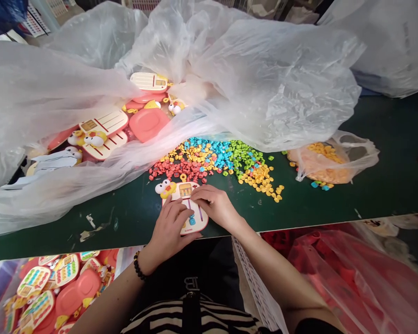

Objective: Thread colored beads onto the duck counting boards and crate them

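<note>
A cream toy board with a duck head (181,195) lies flat on the green table (369,185) near its front edge. My left hand (169,229) rests on the board's lower left part and steadies it. My right hand (216,204) presses fingertips on the board's right side, over its slots. A blue bead sits in one slot between my hands. Just beyond the board lies a pile of small beads (212,162) in red, orange, blue, green and yellow.
A large clear plastic bag (230,69) at the back holds more duck boards (102,125) and pink shells. A small bag of orange and yellow beads (327,162) lies at right. A bin of filled boards (52,287) sits below left, red bagged parts (351,278) below right.
</note>
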Motion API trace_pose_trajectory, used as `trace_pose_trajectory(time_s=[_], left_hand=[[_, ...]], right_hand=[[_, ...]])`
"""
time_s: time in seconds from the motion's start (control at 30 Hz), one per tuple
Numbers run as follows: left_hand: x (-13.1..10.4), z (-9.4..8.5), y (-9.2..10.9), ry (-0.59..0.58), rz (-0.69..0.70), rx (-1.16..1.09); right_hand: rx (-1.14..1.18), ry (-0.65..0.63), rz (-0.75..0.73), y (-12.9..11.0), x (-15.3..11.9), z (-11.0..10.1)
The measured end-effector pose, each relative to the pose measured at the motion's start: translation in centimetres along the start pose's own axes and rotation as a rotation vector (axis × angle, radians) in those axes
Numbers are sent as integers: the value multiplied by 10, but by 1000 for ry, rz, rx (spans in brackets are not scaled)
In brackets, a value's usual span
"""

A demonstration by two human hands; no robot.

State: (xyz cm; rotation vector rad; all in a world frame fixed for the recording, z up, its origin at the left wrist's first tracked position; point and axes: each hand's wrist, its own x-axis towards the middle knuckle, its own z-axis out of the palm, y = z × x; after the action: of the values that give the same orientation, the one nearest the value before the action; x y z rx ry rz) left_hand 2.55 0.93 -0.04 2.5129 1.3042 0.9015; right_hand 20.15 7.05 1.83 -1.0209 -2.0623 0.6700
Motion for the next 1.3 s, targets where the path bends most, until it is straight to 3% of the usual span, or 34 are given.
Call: trace_pose_trajectory(time_s=[0.17,0.27,0.4,0.47,0.57,0.67,0.77,0.83,0.93,1.07,1.2,1.3], left_hand=[[-2,3,0,46,-56,-17],[-2,4,1,74,-70,-8],[0,2,2,3,-60,10],[1,0,1,-30,-74,19],[1,-1,0,-52,-63,32],[0,-2,0,-60,-42,34],[2,-4,3,-72,-30,69],[7,-7,6,-111,-13,117],[20,-9,9,-185,-6,176],[32,-4,12,-190,-28,212],[29,0,16,-145,-52,237],[19,-1,18,-128,-52,222]], right_hand=[[63,-14,-25,-5,4,12],[97,-96,12,-9,5,6],[208,-207,64,-4,9,-11],[171,-127,103,5,17,-18],[-100,52,178,21,35,-23],[-356,-43,198,31,53,-22],[-463,-105,195,33,60,-19],[-436,-58,199,33,59,-21],[-305,117,229,35,52,-29],[-105,279,287,32,35,-32],[78,276,290,19,16,-15],[1,195,191,10,8,2]])
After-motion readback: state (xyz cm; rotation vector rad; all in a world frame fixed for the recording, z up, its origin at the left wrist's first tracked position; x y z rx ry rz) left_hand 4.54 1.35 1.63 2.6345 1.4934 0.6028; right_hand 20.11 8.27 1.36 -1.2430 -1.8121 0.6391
